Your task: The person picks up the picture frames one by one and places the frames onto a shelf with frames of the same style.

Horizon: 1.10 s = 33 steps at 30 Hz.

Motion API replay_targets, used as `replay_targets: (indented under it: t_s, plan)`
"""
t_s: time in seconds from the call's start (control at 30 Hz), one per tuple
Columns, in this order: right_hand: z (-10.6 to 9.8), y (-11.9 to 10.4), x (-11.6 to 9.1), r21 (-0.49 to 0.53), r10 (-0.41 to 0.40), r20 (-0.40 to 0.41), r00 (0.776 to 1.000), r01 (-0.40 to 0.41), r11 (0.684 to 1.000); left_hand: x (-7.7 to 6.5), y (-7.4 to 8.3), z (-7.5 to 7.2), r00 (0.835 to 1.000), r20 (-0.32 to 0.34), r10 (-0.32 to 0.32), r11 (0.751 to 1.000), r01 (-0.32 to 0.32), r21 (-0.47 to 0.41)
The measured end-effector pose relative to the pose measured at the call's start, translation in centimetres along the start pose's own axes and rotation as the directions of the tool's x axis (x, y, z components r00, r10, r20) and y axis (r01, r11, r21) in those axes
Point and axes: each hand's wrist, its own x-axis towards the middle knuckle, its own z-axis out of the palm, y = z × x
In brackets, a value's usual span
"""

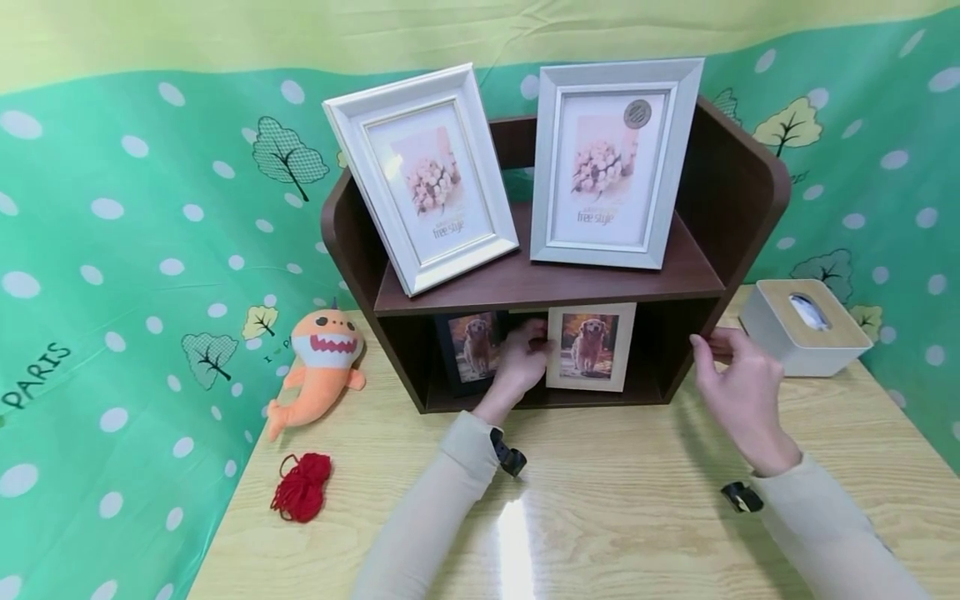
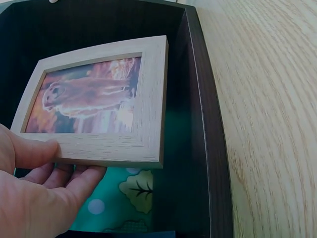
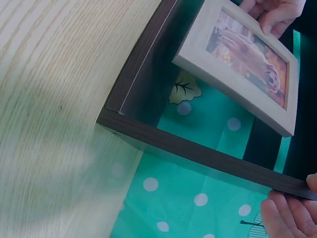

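In the lower compartment of a dark brown shelf (image 1: 547,287), my left hand (image 1: 522,360) pinches the left edge of a light wood picture frame (image 2: 148,99) with a dog photo. Its thumb lies on the front and the fingers go behind. Left of that hand, a black picture frame (image 1: 452,367) with a dog photo stands inside the compartment, partly covered by the hand. My right hand (image 1: 738,387) grips the shelf's right side panel (image 3: 198,153) by its front edge, thumb on one face and fingers on the other.
Two white picture frames, one tilted (image 1: 348,117) and one upright (image 1: 547,150), stand on the upper shelf. An orange shark plush (image 1: 322,367) and red yarn (image 1: 302,489) lie left on the wooden table (image 1: 600,517). A tissue box (image 1: 806,333) is at right.
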Motion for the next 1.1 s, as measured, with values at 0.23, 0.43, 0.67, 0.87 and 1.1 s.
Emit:
replay_targets:
  t_s: [0.23,0.43,0.67,0.87,1.1]
  plan:
    - [-0.1,0.0,0.0,0.005,0.005,0.001,1.000,-0.005,1.000,0.1,-0.1,0.4,0.999,-0.004,0.032,0.999,-0.032,-0.012]
    - [0.0,0.1,0.1,0.008,-0.005,-0.007,1.000,0.005,1.000,0.3,0.1,0.5,1.000,-0.008,0.000,1.000,0.000,-0.014]
    - [0.0,0.1,0.0,0.011,-0.009,-0.016,1.000,0.009,1.000,0.3,-0.2,0.6,0.999,-0.016,-0.033,0.999,0.033,-0.005]
    - [0.1,0.2,0.0,0.010,-0.004,-0.007,1.000,0.005,1.000,0.6,-0.4,0.7,0.998,-0.028,-0.055,0.998,0.055,0.015]
    - [0.2,0.0,-0.1,0.004,0.012,0.005,1.000,-0.013,1.000,1.1,-1.0,0.8,0.997,-0.070,-0.014,0.995,0.021,0.094]
